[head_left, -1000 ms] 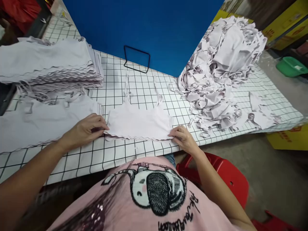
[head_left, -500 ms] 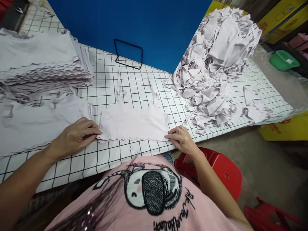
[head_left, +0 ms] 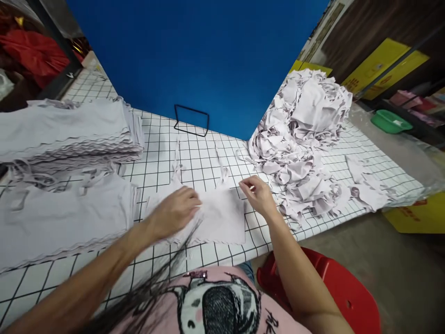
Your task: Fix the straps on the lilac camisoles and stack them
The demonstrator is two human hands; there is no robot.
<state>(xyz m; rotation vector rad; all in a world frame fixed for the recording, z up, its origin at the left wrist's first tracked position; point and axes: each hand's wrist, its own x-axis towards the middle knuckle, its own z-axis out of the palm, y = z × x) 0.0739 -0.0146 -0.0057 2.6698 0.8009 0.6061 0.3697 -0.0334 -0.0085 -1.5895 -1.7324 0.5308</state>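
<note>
A pale camisole top [head_left: 222, 222] with thin straps and a wavy hem lies flat on the table in front of me, straps pointing away. My left hand [head_left: 175, 211] is over its left-middle part, smeared by motion with the fingers bent; whether they grip the cloth is hidden. At the top's upper right corner is my right hand [head_left: 257, 192], thumb and finger pinched together. Anything between those fingertips is too small to make out. Left of the top lies a lower stack of similar tops [head_left: 69, 213], partly behind my left forearm.
A taller stack of tops [head_left: 69, 125] stands at the back left. On the right is a large heap of crumpled pale pieces [head_left: 306, 139]. A blue panel [head_left: 194, 60] with a black wire frame [head_left: 191, 120] borders the checked tablecloth [head_left: 156, 139]. A red stool [head_left: 340, 287] stands below right.
My left hand has left the lower left corner and moved right over the top. My right hand has gone from the lower right corner to the upper one. The view has tilted up.
</note>
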